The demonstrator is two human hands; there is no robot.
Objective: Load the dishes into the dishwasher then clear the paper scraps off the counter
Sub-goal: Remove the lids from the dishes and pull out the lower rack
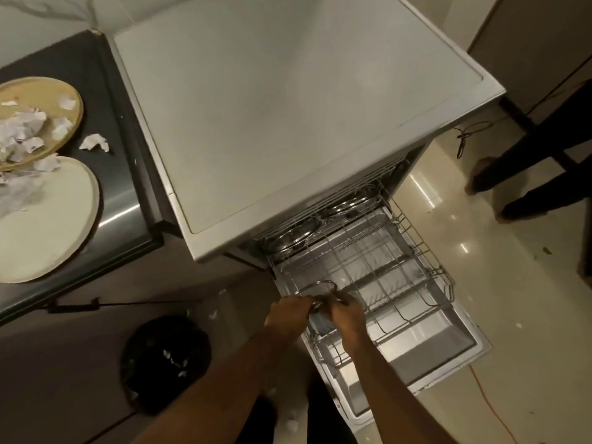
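Note:
A white dishwasher (288, 107) stands open, its wire lower rack (400, 277) pulled out over the dropped door. Two steel dishes (349, 208) lie at the rack's back, partly under the machine's top. Both my hands meet at the rack's near left corner. My left hand (290, 315) and my right hand (347, 317) together hold a small steel bowl (317, 288) over the wires. On the dark counter (121, 174) at left sit a tan plate (45, 94) strewn with paper scraps (22, 129) and a cream plate (48, 219).
A black bin bag (166, 360) with scraps inside stands on the floor below the counter. Loose scraps lie on the floor near it. Another person's legs (525, 174) stand at the right. An orange cable (490, 408) runs along the floor beside the door.

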